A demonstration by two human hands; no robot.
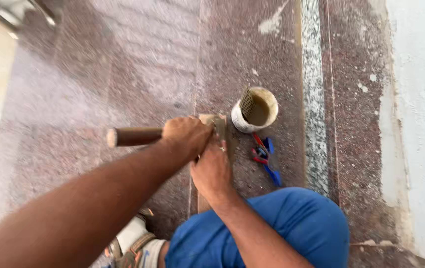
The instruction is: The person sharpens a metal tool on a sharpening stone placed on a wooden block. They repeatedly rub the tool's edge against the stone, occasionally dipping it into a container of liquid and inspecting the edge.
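My left hand [186, 137] is closed around a brown wooden tool handle [134, 136] that sticks out to the left. The tool's head is hidden behind the hand. Just below it, my right hand [212, 169], with a ring on one finger, presses down on and grips a narrow wooden block [216, 120]. The block lies on the speckled reddish stone floor [138, 74], along a joint between tiles. Both hands touch each other over the block's far end.
A small white bucket [270, 100] with a notched trowel [246, 101] in it stands just right of the block. Red and blue plastic clips [265, 155] lie below it. My blue-trousered knee [282, 228] and sandalled foot [134, 244] are near. A white wall [421, 99] runs along the right.
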